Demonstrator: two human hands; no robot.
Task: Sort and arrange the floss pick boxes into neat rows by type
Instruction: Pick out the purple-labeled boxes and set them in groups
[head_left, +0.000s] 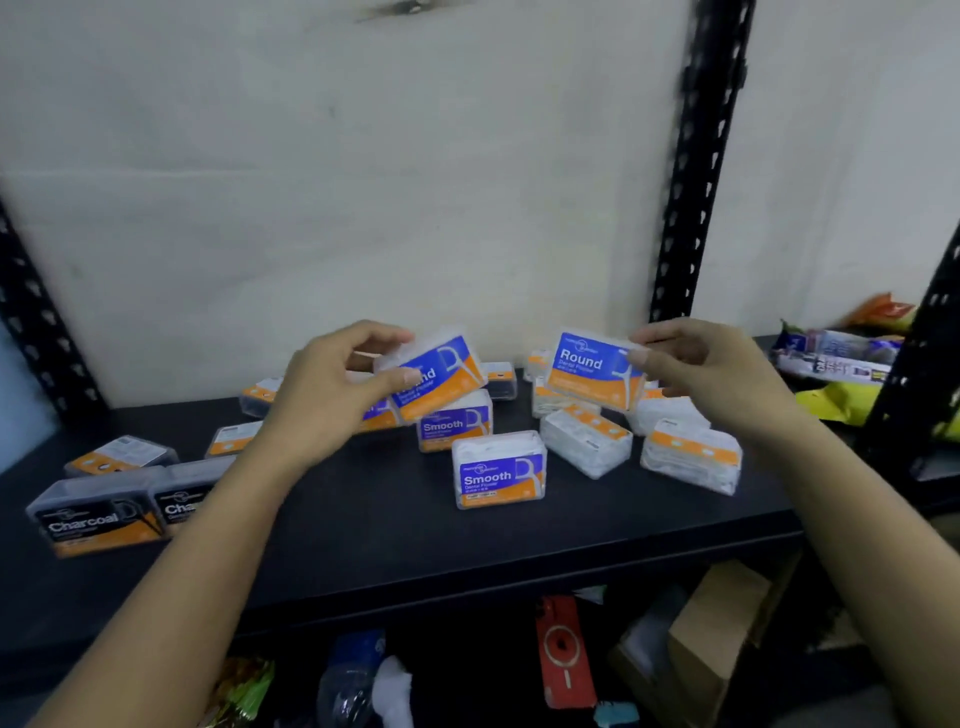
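Two Charcoal boxes stand at the left front of the shelf. The left hand has its grip closed round a tilted Round box, above two Smooth boxes mid-shelf. The right hand pinches an upright Round box over scattered boxes.

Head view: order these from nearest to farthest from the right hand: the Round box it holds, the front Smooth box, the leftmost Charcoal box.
1. Round box, pinched in the right hand itself.
2. Front Smooth box, standing in the middle of the shelf, down and left of that hand.
3. Leftmost Charcoal box, far left at the shelf's front edge.
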